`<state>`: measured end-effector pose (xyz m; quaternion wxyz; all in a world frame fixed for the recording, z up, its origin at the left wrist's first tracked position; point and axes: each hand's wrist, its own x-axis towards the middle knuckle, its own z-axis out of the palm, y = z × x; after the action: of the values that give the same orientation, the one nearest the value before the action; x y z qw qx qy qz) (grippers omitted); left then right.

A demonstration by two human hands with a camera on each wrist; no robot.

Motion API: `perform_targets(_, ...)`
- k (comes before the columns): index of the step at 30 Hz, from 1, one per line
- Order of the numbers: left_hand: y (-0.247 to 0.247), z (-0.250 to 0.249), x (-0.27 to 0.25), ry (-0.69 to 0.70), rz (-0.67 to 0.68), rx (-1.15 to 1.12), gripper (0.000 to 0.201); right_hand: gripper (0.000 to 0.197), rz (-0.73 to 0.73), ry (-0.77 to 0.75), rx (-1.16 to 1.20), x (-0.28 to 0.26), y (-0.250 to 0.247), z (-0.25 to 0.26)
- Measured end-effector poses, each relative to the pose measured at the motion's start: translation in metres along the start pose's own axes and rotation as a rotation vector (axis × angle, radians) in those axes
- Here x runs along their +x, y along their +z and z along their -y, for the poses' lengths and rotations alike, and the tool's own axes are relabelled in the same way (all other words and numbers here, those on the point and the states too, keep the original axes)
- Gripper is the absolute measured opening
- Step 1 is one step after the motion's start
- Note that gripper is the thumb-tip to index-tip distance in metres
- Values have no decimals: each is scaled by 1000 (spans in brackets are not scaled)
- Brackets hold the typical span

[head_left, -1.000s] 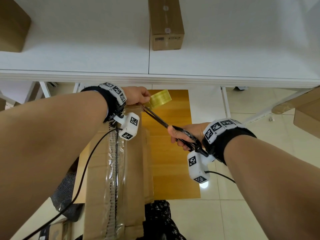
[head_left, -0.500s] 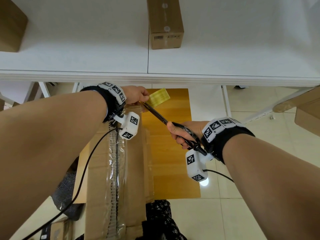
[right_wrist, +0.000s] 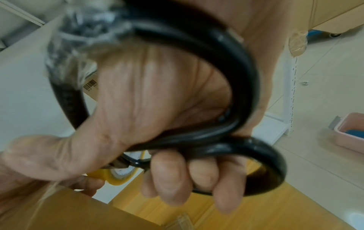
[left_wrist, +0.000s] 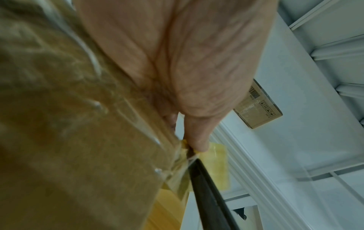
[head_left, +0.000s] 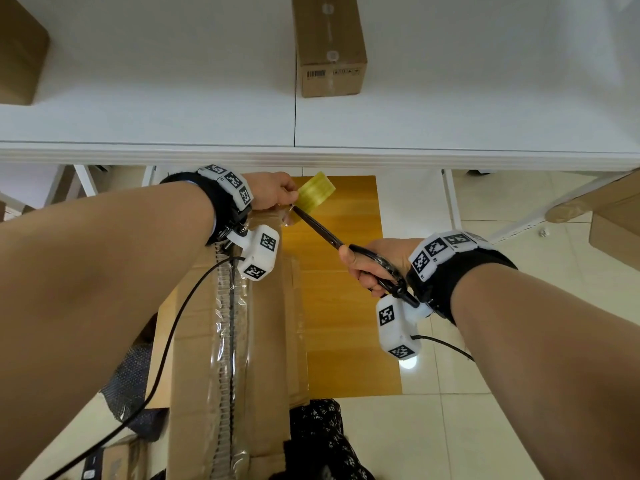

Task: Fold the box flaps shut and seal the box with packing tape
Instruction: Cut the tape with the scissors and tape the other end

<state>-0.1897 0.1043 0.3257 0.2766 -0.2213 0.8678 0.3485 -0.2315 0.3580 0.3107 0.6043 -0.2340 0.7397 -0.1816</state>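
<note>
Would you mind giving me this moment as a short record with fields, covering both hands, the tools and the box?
left hand: holds the tape roll at the box's far end
right hand: grips the scissors
scissors: blades at the tape beside the roll
box: flaps shut, clear tape along the seam
table: white, with a small carton

We wear black wristbands (head_left: 221, 199) topped with white blocks bearing black-and-white square markers; white camera pods (head_left: 259, 252) carrying similar markers hang beneath, each trailing a black cable (head_left: 166, 348). Forearms bare.
</note>
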Motion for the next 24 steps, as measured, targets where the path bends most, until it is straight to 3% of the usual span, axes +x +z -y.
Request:
perform_targets(6, 0, 14, 10, -18, 53, -220, 22, 105, 75, 66, -113, -6, -11, -13)
perform_targets(8, 0, 14, 13, -7, 5, -196, 32, 98, 58, 49, -106, -13, -16, -7)
perform_targets(10, 0, 6, 5, 33, 35, -258, 25, 80, 27, 22, -144, -22, -20, 4)
perform_targets(13, 2, 1, -2, 49, 133, -441, 8, 50, -253, -21, -62, -25, -27, 14)
perform_targets(15, 2, -3, -6, 90, 156, -511, 7, 44, -463, -28, -1, -19, -32, 20)
perform_targets(20, 4, -11, -7, 136, 197, -587, 7, 37, -635, -90, 180, -9, -32, 39)
perform_targets(24, 4, -14, -9, 138, 205, -600, 6, 29, -803, -142, 67, -7, -31, 50)
